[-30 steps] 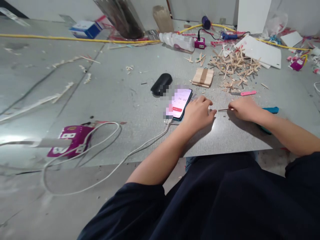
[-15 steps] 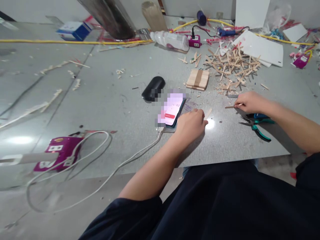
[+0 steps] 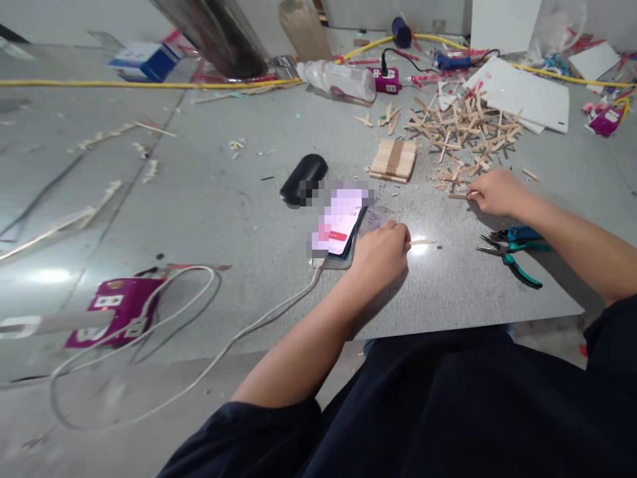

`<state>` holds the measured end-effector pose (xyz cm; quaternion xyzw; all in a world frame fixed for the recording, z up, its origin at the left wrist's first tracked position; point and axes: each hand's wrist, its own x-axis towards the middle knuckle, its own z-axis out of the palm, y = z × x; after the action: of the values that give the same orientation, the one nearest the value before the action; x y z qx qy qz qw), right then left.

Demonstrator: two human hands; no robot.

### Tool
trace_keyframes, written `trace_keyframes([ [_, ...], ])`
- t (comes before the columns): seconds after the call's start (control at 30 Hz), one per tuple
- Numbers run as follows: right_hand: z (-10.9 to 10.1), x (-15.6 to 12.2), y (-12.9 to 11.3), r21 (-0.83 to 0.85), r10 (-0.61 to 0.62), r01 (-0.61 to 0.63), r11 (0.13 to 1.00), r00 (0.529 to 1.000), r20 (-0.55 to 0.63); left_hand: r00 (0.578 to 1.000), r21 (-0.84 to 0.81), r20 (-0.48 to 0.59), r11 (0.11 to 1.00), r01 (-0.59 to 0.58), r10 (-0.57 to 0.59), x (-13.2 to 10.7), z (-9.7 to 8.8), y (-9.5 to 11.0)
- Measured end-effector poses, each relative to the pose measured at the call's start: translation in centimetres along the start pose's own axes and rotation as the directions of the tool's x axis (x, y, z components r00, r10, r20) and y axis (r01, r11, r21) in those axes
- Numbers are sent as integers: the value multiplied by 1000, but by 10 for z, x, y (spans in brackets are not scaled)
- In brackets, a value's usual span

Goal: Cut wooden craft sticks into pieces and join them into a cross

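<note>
Near the table's front edge, my left hand (image 3: 382, 251) is closed on a thin pale wooden craft stick (image 3: 423, 242), which points right and lies close to the tabletop. Farther right, my right hand (image 3: 492, 192) pinches a narrow brown strip (image 3: 456, 196), with a sliver of pale wood showing at the fingertips. The strip's exact kind is hard to make out. Loose wooden pieces (image 3: 465, 129) are heaped just beyond the right hand. Below it lie pliers with teal handles (image 3: 507, 251) and a blue-handled tool (image 3: 520, 234), partly behind the forearm.
A banded bundle of craft sticks (image 3: 394, 159) sits beyond my hands. Left of it are a black case (image 3: 304, 178) and a lit phone (image 3: 343, 222) on a white cable. A purple power strip (image 3: 127, 305) lies left; a plastic bottle (image 3: 338, 79) lies at the back.
My right hand has moved away from me, toward the heap, with the brown strip. The craft stick in my left hand has swung from slanting upward to nearly level.
</note>
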<state>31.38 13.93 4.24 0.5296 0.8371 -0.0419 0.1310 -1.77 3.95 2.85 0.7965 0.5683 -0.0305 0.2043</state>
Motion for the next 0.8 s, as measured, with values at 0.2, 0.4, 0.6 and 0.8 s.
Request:
trace_keyframes([
  [0.2,-4,9,-3,-79,91,-93,993,996,-25,995,-25,-71,997,-68,66,3,10,-8],
  [0.4,0,9,-3,-53,121,-125,991,990,-78,990,21,-92,994,-109,111,6,14,-10],
  [0.6,-1,-20,20,81,105,-92,992,980,-170,989,13,-86,993,-118,118,6,13,-6],
  [0.8,-18,-73,3,213,104,-75,974,987,-126,995,36,-47,995,-88,89,4,4,-5],
])
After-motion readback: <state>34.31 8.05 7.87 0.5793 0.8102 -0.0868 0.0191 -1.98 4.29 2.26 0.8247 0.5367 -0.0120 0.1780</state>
